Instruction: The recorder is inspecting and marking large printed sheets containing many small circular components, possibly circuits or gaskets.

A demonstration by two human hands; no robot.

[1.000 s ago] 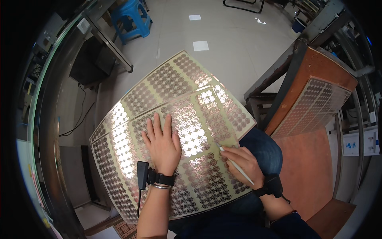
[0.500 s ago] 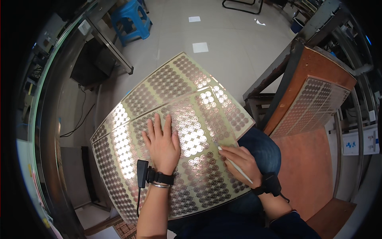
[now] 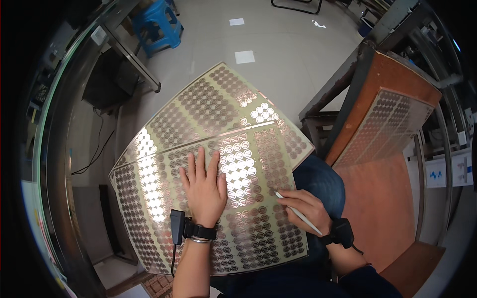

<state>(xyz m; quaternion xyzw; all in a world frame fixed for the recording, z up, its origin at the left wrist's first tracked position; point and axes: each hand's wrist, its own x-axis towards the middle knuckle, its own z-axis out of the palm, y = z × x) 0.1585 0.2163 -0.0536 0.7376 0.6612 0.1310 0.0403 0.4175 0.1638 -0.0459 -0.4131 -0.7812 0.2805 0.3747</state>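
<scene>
A large shiny panel covered in rows of small round copper patterns lies across my lap. A second panel of the same kind lies under it and sticks out at the far side. My left hand rests flat on the top panel, fingers together and pointing away from me. My right hand holds a thin white pen-like tool with its tip touching the panel near its right edge. Both wrists wear black bands.
A brown wooden table stands to my right with another patterned panel on it. A blue plastic stool stands on the tiled floor ahead. A dark metal bench and cables are on the left.
My right hand has slid the white tool's tip a little along the panel's right side. My left hand has stayed flat in the same place.
</scene>
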